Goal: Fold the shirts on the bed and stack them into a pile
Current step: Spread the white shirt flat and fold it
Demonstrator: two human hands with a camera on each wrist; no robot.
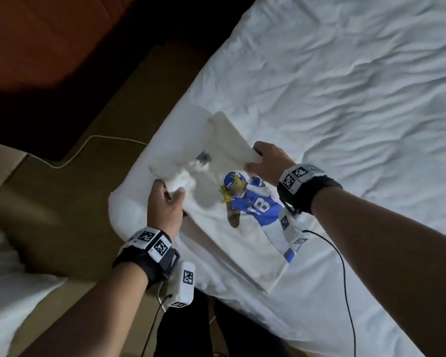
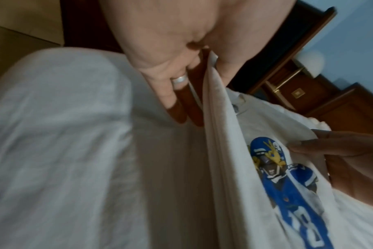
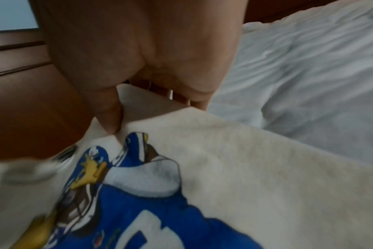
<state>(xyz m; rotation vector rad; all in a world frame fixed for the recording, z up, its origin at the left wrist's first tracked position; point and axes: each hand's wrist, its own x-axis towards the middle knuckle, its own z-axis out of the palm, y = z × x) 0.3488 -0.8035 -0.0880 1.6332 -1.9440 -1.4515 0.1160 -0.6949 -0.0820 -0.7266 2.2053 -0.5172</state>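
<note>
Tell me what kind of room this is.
Probably a hotel bedroom: a bed with rumpled white sheets, dark wood furniture with brass fittings, and a round white lamp beside it.
</note>
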